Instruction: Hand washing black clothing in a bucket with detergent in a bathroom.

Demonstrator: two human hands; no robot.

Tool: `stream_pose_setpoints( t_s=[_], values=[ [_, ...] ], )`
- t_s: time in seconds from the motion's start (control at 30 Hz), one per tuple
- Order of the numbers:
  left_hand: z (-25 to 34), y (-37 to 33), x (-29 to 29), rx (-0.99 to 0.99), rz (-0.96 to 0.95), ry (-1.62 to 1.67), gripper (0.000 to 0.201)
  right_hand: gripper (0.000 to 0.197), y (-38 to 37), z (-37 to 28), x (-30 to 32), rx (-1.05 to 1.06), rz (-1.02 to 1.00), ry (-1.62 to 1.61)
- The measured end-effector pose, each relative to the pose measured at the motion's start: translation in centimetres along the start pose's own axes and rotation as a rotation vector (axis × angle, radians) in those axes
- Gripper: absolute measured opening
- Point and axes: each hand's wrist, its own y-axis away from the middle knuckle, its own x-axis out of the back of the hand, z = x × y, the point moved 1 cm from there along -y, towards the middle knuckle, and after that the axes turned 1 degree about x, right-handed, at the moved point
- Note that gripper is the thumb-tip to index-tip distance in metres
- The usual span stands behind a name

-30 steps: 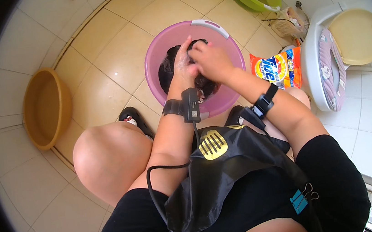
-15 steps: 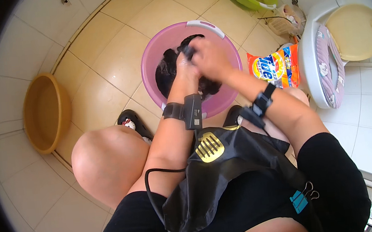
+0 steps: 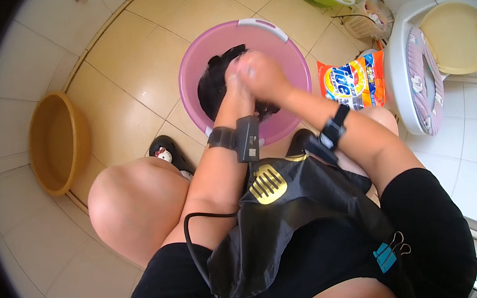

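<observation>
Black cloth (image 3: 212,95), head view: bunched inside the pink basin (image 3: 293,87), mainly in its left and middle part, with a fold showing beyond the hands on the far side and another on the near side.
Pink basin: on the tiled floor (image 3: 126,94) before the person; white handle (image 3: 263,26) at the far right rim.
Left hand (image 3: 236,83): over the cloth, against the right hand; finger closure blurred, grip cannot be told.
Right hand (image 3: 264,77): curled in over the left; whether cloth is pinched between the two cannot be told.
Cloth weight: judged wet, hence heavier than its bulk suggests.
Cloth body: judged limp and soft, giving no support of its own; low risk of breakage.
Cloth surface: likely slippery when soaked; fingertips alone would make a weak hold.
Hold point: a thick gathered fold, best taken in both fists; the loose left folds appear accessible.
Orange bag (image 3: 373,82): right of the basin, apart from it.
</observation>
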Motion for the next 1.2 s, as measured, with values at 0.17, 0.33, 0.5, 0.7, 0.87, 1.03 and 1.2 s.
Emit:
stream_pose_setpoints(
  t_s=[0.17,0.33,0.5,0.7,0.87,1.03,1.2],
  values=[
    [-1.3,-1.6,-3.6,0.057,0.236,-0.012,0.021,0.035,-1.8,6.1,1.7,-0.423,-0.002,0.158],
    [3.0,0.7,-6.9,0.04,0.087,0.045,0.039,0.046,-1.7,7.9,3.0,-0.702,-0.119,-0.716],
    [5.6,1.3,-5.1,-0.003,-0.076,0.139,0.039,0.044,-1.4,4.5,5.1,-1.119,-0.497,-1.036],
    [3.9,0.9,-4.4,0.068,0.029,0.176,0.034,0.031,-1.9,8.7,5.5,-1.068,-0.041,-0.628],
    [0.2,0.6,-3.8,0.102,0.011,0.158,0.035,0.03,-2.5,6.5,3.2,-0.246,-0.034,0.068],
    [3.4,0.4,-0.9,0.159,-0.041,-0.037,0.037,0.032,-0.3,-0.2,1.1,0.038,-0.388,0.256],
    [3.1,-1.5,1.7,0.097,-0.041,-0.085,0.024,0.018,0.5,-1.5,1.0,0.022,-0.313,0.146]
  ],
)
